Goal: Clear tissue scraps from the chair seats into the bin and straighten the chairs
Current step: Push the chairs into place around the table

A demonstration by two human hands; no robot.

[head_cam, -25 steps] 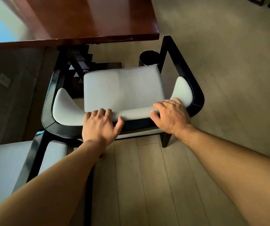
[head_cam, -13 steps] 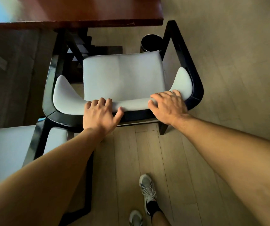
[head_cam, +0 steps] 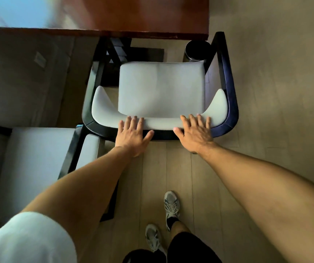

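While both hands curled over the backrest 0.5 s ago, left hand (head_cam: 132, 135) & right hand (head_cam: 196, 134) now lie flat, fingers spread, gripping nothing, on the chair (head_cam: 161, 92) back. Chair's closer to the table (head_cam: 133, 16), seat bare of scraps, bin (head_cam: 197, 52) just beyond it. Straightening approx done, I'd judge.

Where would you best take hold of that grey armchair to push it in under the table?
Take the chair by its curved backrest, from behind. That rail is the nearest part and spans the full width, so the left hand and right hand can rest apart on it, palms flat, and probably push evenly toward the table.
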